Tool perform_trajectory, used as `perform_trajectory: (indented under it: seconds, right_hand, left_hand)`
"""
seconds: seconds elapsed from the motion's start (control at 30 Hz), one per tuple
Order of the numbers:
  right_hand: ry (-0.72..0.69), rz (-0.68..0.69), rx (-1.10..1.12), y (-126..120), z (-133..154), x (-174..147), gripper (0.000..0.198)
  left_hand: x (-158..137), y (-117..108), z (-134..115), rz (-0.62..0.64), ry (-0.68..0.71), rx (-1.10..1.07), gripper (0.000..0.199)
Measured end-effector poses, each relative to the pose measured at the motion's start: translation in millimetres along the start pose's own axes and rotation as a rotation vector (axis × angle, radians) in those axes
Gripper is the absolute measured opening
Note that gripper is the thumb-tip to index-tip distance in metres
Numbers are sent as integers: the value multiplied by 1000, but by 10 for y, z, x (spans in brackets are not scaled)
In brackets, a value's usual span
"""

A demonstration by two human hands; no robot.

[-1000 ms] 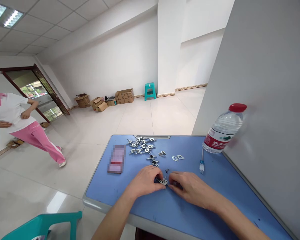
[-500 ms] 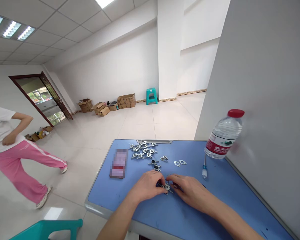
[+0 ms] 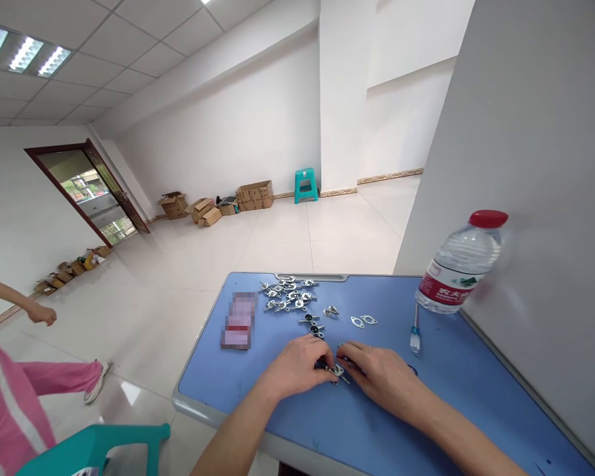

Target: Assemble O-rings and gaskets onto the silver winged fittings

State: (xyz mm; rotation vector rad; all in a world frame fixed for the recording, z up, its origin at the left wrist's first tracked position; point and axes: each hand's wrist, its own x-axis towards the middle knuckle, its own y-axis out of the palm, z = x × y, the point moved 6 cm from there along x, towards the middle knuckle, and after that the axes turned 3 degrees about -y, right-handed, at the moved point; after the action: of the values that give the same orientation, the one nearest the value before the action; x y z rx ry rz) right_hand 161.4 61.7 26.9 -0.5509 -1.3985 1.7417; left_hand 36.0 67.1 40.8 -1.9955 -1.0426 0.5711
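Note:
My left hand [image 3: 297, 365] is closed in a pinch on a small metal fitting with an oval flange [image 3: 338, 371], just above the blue table. Close to its right side, my right hand [image 3: 383, 375] has its fingers curled together; a small thing at the fingertips is too hidden to name. Beyond my hands lie two similar fittings with black centres [image 3: 316, 330], a couple of loose bent metal pieces [image 3: 330, 311] and two flat oval flange plates [image 3: 369, 319]. Farther back is a heap of several silvery metal fittings [image 3: 287, 295].
A screwdriver with a blue handle [image 3: 415, 340] lies right, beside a water bottle with a red cap [image 3: 453, 268]. A blurred pinkish item [image 3: 238, 322] is on the table's left. A teal stool [image 3: 123, 436] stands front left; a person in pink trousers [image 3: 10, 403] is beyond it.
The person at the left has moved nearer and further out of view. My view has shifted slightly. Both hands stay around the same fitting, with only slight finger movement.

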Motion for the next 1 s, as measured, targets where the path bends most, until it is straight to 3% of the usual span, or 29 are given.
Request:
perform_trajectory:
  seconds: [0.47, 0.8, 1.0]
  right_hand:
    - [-18, 69, 93, -35, 45, -33, 30]
    - [23, 98, 149, -142, 74, -51, 18]
    - [87, 139, 182, -222, 52, -64, 13]
  left_hand:
    - [-1, 10, 4, -4, 16, 37, 16]
    - [-15, -15, -2, -26, 19, -40, 11]
    - [-22, -41, 55, -7, -82, -125, 15]
